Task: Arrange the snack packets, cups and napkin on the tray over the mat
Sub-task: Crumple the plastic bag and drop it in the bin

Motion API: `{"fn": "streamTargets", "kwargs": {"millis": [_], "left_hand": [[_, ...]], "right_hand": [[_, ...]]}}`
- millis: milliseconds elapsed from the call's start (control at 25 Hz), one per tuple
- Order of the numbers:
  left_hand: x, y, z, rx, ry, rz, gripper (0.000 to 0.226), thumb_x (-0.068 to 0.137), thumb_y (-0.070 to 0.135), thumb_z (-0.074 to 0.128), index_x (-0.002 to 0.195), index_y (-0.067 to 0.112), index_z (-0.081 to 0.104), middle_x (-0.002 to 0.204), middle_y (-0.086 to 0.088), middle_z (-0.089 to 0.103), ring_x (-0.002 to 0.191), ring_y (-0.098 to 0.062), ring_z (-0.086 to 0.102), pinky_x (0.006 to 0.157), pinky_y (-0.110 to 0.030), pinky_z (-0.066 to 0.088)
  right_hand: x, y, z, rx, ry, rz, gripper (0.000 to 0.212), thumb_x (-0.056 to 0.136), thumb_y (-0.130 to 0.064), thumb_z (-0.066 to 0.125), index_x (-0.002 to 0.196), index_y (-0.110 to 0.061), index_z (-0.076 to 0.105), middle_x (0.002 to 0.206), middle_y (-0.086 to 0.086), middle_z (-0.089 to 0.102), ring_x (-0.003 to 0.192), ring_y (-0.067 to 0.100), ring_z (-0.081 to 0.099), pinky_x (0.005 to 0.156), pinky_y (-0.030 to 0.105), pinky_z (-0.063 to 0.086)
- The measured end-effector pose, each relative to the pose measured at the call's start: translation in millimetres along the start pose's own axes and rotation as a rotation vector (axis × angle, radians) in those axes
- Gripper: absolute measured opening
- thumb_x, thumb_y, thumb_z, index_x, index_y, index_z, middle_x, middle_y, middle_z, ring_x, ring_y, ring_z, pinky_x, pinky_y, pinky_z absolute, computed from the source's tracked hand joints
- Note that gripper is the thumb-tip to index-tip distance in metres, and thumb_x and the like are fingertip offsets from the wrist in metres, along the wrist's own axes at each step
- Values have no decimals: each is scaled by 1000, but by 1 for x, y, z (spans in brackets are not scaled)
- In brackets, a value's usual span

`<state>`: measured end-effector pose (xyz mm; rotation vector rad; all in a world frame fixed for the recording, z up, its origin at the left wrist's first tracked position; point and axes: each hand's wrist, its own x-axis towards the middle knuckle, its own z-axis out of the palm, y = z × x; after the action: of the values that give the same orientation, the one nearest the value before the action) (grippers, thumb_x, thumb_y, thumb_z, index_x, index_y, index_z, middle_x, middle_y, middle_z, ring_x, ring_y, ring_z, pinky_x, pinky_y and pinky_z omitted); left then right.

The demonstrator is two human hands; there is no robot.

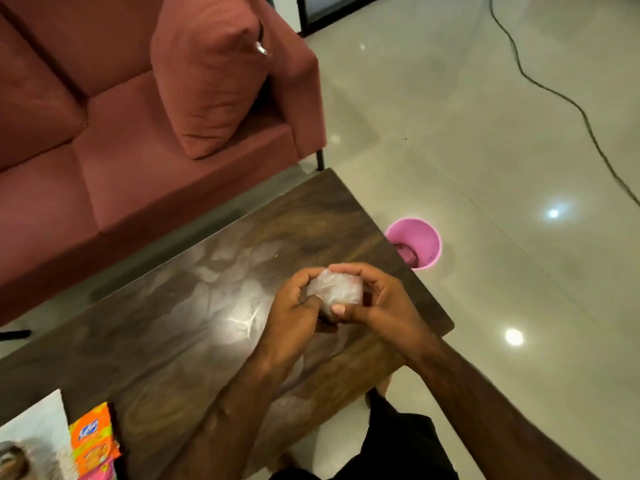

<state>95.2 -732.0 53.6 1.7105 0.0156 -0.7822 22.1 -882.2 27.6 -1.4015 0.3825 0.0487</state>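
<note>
Single head-worn wide-angle view, looking forward and steeply down from above the near edge of dark wooden table (180, 327). Hands close, centre frame. Sofa (114, 140) upper left, tiled floor (485, 150) right. No second view to overlap.

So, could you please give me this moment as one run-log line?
hands: left and right both grip crumpled plastic wad | place: over table | snack packet: untouched, near-left edge | bin: on floor

A crumpled, translucent whitish plastic wad (334, 289) sits right of frame centre; orange printed snack packets (92, 436) lie flat at lower left, a pink packet (104, 474) just below them
</note>
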Motion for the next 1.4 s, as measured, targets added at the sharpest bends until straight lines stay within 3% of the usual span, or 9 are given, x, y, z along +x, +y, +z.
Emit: {"fn": "streamTargets", "kwargs": {"millis": [200, 360, 480, 560, 720, 960, 1080, 1240, 1400], "left_hand": [[77, 10, 103, 15, -112, -169, 54, 94, 7, 63, 139, 34, 52, 141, 7, 52, 120, -19, 61, 81, -34, 62], [122, 6, 151, 108, -165, -190, 59, 93, 10, 66, 143, 37, 48, 142, 14, 44, 112, -6, 58, 85, -34, 62], [177, 0, 185, 149, -187, -202, 62, 91, 5, 66, 143, 34, 50, 123, 21, 51, 101, -3, 60, 82, -30, 62], [218, -8, 210, 197, -210, -175, 64, 88, -2, 67, 142, 28, 50, 109, 27, 53, 99, -3, 61, 74, -21, 58], [297, -43, 253, 420, -280, -128, 67, 85, -5, 67, 145, 19, 47, 139, -1, 54, 118, -19, 55, 91, -28, 52], [361, -85, 276, 511, -294, -163, 75, 80, -8, 69, 148, 14, 44, 123, 0, 50, 121, -29, 56, 100, -42, 54], [355, -87, 270, 492, -285, -188, 76, 81, -10, 69, 149, 13, 43, 130, -2, 54, 120, -26, 57, 101, -42, 53], [323, -78, 246, 400, -271, -212, 72, 82, -14, 63, 144, 19, 48, 110, 16, 51, 105, -7, 58, 74, -15, 56], [293, -66, 211, 415, -240, -189, 72, 83, -6, 67, 143, 28, 46, 145, 2, 48, 128, -18, 51, 84, -24, 53]], "right_hand": [[37, 35, -122, -26, 334, 103, 52, 78, -8, 85, 122, -33, 69, 117, -24, 71, 110, 0, 68, 82, 17, 59], [80, 72, -196, 161, 589, 259, 60, 77, 8, 78, 128, -22, 66, 135, 0, 61, 123, 28, 60, 98, 52, 57], [120, 103, -234, 228, 674, 330, 62, 78, 13, 74, 131, -16, 63, 132, 4, 60, 124, 37, 58, 97, 58, 56], [146, 125, -253, 238, 685, 352, 61, 79, 11, 75, 132, -17, 62, 125, 5, 63, 119, 36, 62, 93, 55, 58], [199, 174, -285, 157, 676, 384, 50, 78, 4, 75, 95, -42, 68, 94, -9, 72, 95, 20, 72, 87, 56, 61], [246, 239, -316, 116, 697, 517, 85, 79, 4, 73, 152, -22, 37, 145, 13, 51, 127, 38, 57, 98, 57, 55], [229, 234, -316, 73, 683, 495, 80, 81, 10, 65, 150, -23, 41, 144, 9, 52, 126, 31, 57, 96, 55, 57], [180, 208, -301, 41, 662, 512, 64, 78, 8, 69, 126, -34, 57, 129, -3, 62, 110, 25, 66, 88, 47, 60], [151, 169, -270, -56, 539, 470, 71, 80, 3, 75, 124, -49, 55, 136, -8, 56, 112, 18, 62, 80, 31, 56]]}}
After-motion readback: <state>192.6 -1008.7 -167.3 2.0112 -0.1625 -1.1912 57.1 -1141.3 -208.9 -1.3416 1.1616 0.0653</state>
